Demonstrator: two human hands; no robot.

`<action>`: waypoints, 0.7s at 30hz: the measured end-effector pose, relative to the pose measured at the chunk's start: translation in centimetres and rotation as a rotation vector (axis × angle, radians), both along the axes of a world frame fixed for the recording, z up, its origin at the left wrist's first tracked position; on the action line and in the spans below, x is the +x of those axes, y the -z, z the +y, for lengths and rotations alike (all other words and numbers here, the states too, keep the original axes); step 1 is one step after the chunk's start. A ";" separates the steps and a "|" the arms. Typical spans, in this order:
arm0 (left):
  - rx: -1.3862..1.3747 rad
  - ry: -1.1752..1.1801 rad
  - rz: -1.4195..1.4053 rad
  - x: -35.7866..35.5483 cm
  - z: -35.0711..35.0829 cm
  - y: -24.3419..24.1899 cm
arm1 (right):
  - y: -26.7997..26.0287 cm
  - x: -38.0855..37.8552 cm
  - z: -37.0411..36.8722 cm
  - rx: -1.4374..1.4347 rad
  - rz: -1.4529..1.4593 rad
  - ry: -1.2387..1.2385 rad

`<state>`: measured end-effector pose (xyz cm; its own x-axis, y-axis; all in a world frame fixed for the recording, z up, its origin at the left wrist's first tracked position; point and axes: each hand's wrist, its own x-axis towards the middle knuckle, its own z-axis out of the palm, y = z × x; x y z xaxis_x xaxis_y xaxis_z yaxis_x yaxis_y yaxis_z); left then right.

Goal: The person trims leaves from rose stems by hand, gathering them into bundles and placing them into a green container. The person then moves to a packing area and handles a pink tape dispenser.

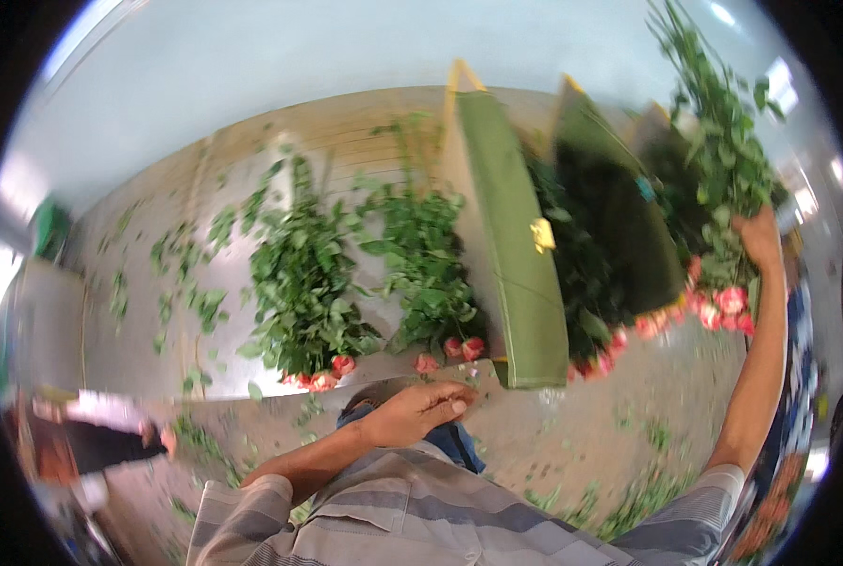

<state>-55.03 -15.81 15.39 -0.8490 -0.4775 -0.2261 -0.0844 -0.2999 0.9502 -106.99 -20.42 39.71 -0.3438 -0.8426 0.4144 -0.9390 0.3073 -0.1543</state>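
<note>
On the far right, my right hand point(757, 237) grips a bunch of pink roses point(725, 152), its bare stems pointing up and away and its blooms hanging at the near end. My left hand point(421, 410) hovers before my waist near the table's front edge, fingers together and loosely curled; nothing shows in it. Beyond it, a pair of rose bunches lies on the metal table point(145, 339): a full leafy one point(304, 276) and a thinner one point(425, 262) beside a green divider panel point(520, 247). Their blooms face me at the front edge.
More dark green dividers point(609, 205) stand tilted to the right, with roses point(598, 361) between them. Loose leaves point(205, 304) litter the table's left part. Cut foliage point(633, 509) covers parts of the floor. Another person's hand point(166, 439) shows at lower left.
</note>
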 end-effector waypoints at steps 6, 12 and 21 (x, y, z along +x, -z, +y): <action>0.229 -0.426 -0.060 1.8 3.2 0.5 | 19.6 -9.0 -8.6 0.915 0.155 0.280; 0.124 -0.782 -0.130 7.9 0.2 0.8 | 20.8 -13.2 -5.1 0.475 0.191 -0.024; -0.501 -1.139 -0.756 21.4 -12.6 13.4 | 11.2 15.9 13.2 -0.727 -0.179 0.259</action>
